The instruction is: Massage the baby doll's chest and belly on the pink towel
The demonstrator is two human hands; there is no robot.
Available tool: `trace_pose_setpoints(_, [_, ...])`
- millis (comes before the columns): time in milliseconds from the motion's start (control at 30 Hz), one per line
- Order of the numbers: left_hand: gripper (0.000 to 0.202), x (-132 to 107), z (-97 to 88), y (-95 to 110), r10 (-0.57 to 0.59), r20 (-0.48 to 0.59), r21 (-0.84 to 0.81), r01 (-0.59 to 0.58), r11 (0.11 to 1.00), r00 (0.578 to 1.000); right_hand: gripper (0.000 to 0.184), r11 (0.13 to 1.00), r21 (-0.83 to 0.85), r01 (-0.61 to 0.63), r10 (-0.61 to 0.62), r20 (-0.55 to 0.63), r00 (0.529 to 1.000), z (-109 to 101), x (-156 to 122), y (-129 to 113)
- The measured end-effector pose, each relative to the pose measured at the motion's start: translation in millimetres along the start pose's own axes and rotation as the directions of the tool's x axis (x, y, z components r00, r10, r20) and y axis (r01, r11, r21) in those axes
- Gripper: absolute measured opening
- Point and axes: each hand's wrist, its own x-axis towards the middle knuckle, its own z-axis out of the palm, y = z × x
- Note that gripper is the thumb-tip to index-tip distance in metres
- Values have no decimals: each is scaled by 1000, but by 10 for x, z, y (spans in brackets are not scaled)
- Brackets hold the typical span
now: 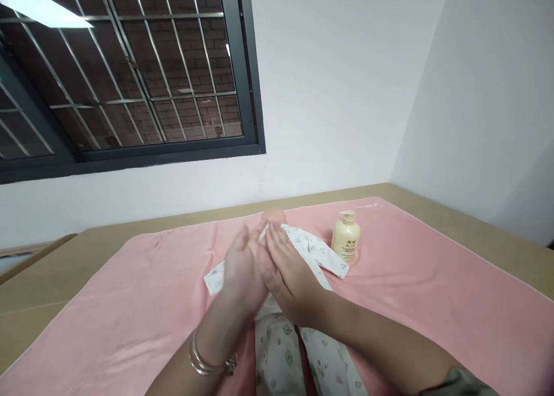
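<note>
My left hand (244, 269) and my right hand (298, 280) are pressed palm to palm, fingers stretched out, with nothing visible between them. The left hand is slightly blurred and wears a silver bangle (202, 358) at the wrist. Below and behind them lies what looks like a baby doll in a white printed top (322, 251) and white printed trousers (281, 355). Only the rounded top of its head (273, 215) shows; my hands cover its face and chest. To the right of its outstretched sleeve stands a cream pump bottle (346, 237), upright.
A pink blanket (164, 286) with pale edges covers much of the tan surface (56, 275). White walls (337, 96) rise behind and to the right. A dark-framed window (255, 96) with metal bars is at the upper left.
</note>
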Motion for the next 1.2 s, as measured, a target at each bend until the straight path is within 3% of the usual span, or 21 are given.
trace_pose_setpoints(100, [57,-71,94,-270,-26,0,58,26,998,1000,71,997,55,-56,56,3,998,8,-33,-20])
trace_pose_setpoints(200, [58,-99,90,-400,35,-33,63,-33,997,999,73,992,121,21,-19,-15,1000,-14,-102,-158])
trace_pose_setpoints(300, [54,-51,22,-294,192,-78,98,-184,978,978,77,979,136,149,-147,-27,989,31,-183,-288])
trace_pose_setpoints(367, [51,41,-42,-135,330,-79,130,-319,939,941,80,960,135,244,-247,1,969,111,-211,-268])
trace_pose_setpoints(400, [50,111,-79,-59,426,-91,144,-411,900,900,81,950,127,286,-292,27,956,156,-207,-206])
trace_pose_setpoints(433, [48,195,-118,-5,550,-125,163,-530,832,826,80,945,108,310,-318,58,946,199,-188,-106])
trace_pose_setpoints(467, [45,293,-162,19,668,-169,202,-638,743,725,78,947,79,313,-319,89,944,234,-153,30])
trace_pose_setpoints(500, [42,399,-209,5,740,-198,256,-694,673,643,71,960,30,277,-279,116,953,261,-102,196])
trace_pose_setpoints(533, [40,509,-261,-47,780,-213,318,-714,624,588,62,983,-32,180,-175,118,977,279,-38,380])
trace_pose_setpoints(567, [37,618,-316,-133,781,-208,383,-686,619,588,58,994,-96,45,-37,90,995,290,37,569])
trace_pose_setpoints(633, [31,816,-435,-362,710,-180,526,-544,654,680,60,959,-202,-200,216,57,975,306,189,910])
trace_pose_setpoints(700, [28,964,-555,-591,655,-150,611,-451,650,741,63,919,-277,-281,316,91,944,335,295,1134])
trace_pose_setpoints(767, [26,1049,-660,-752,640,-152,632,-424,648,753,60,914,-335,-230,296,161,942,386,307,1226])
trace_pose_setpoints(900, [26,1085,-800,-855,668,-121,613,-474,632,734,50,944,-327,-33,134,292,947,451,153,1234])
trace_pose_setpoints(967, [27,1096,-840,-869,692,-100,622,-497,605,715,42,960,-279,0,90,309,947,437,122,1262])
trace_pose_setpoints(1033, [29,1122,-869,-896,726,-89,629,-527,572,682,39,960,-275,-49,128,274,953,420,156,1316])
trace_pose_setpoints(1133, [35,1177,-908,-962,772,-26,627,-591,507,635,52,919,-346,-186,264,193,945,442,233,1364])
trace_pose_setpoints(1200, [40,1208,-939,-994,807,38,620,-647,444,590,58,914,-366,-176,263,203,943,486,231,1343])
